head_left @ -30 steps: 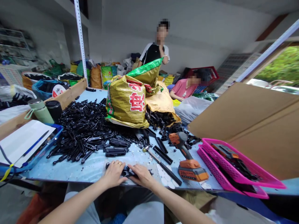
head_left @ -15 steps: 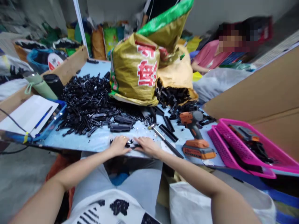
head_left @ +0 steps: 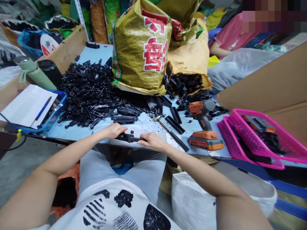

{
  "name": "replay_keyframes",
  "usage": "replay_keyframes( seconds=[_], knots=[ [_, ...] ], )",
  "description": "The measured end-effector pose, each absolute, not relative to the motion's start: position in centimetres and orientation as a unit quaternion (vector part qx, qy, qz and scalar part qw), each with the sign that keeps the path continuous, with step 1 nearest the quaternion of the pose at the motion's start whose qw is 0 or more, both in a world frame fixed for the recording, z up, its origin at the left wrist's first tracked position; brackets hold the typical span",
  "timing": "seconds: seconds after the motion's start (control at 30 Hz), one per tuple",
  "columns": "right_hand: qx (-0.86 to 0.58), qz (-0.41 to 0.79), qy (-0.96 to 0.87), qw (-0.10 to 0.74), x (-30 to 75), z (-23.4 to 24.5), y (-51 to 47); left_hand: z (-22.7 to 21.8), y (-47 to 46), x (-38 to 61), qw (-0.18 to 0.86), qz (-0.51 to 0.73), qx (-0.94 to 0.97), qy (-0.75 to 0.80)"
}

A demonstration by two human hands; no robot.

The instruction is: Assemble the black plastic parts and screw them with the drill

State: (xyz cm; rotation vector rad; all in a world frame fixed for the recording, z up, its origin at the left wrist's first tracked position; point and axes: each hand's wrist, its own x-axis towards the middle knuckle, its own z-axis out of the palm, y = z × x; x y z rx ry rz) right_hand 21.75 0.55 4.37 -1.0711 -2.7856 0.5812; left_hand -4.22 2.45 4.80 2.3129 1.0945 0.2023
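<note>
At the front edge of the table, my left hand [head_left: 113, 130] grips one end of a long black part [head_left: 129, 137]. The other end is in the closed fingers of my right hand [head_left: 153, 141]. A small knob stands up from the part's middle, between my hands. Its exact kind I cannot make out. Just beyond my left hand lie several black bar-shaped pieces [head_left: 124, 119], and behind them spreads a large heap of slim black parts [head_left: 88, 92]. To the right of my right hand lies a hammer [head_left: 171, 132] with a dark handle.
An orange cordless drill [head_left: 203, 126] stands right of the hammer, beside pink baskets [head_left: 244, 140]. A golden sack [head_left: 136, 54] rises behind the heap. On the left are a blue tray [head_left: 61, 99] with paper and pen, and a green bottle [head_left: 35, 75]. A person in pink [head_left: 230, 35] sits beyond.
My view has tilted down. My hands have moved apart, my left one to the left, so more of the black part now shows between them.
</note>
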Motion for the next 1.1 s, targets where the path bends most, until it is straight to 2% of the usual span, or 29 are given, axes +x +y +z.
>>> replay_keyframes(
  seconds=[0.13, 0.2, 0.37, 0.53, 0.77, 0.9, 0.97, 1.03, 1.1],
  knots=[
    [-0.431, 0.123, -0.893, -0.037, 20.1, 4.1, 0.0, 3.6, 2.3, -2.8, 0.108, 0.015, 0.841, 0.530],
    [-0.464, 0.072, -0.882, -0.049, 19.2, 4.4, 0.0, 3.6, 1.9, -1.9, 0.075, -0.012, 0.818, 0.570],
    [-0.384, -0.033, -0.922, 0.016, 17.4, 5.5, 0.7, 4.7, 1.1, -0.9, 0.085, -0.009, 0.793, 0.604],
    [-0.296, -0.009, -0.954, 0.039, 17.1, 5.3, 1.7, 4.8, 0.9, -1.3, 0.102, 0.022, 0.793, 0.600],
    [-0.283, 0.011, -0.957, 0.071, 18.1, 4.7, 2.4, 4.2, 1.0, -1.3, 0.100, 0.043, 0.791, 0.602],
    [-0.351, -0.003, -0.936, 0.014, 20.6, 5.5, 1.8, 3.9, 0.6, -2.1, 0.062, 0.073, 0.841, 0.533],
    [-0.348, -0.007, -0.937, 0.013, 21.8, 6.0, 0.9, 4.0, -0.2, -2.9, 0.027, 0.089, 0.882, 0.463],
    [-0.293, 0.008, -0.954, 0.067, 22.5, 6.8, -0.5, 4.5, -1.5, -3.7, 0.002, 0.143, 0.911, 0.388],
    [-0.218, 0.055, -0.964, 0.144, 22.4, 8.1, -2.1, 5.8, -3.2, -4.2, 0.021, 0.236, 0.924, 0.300]
  ],
)
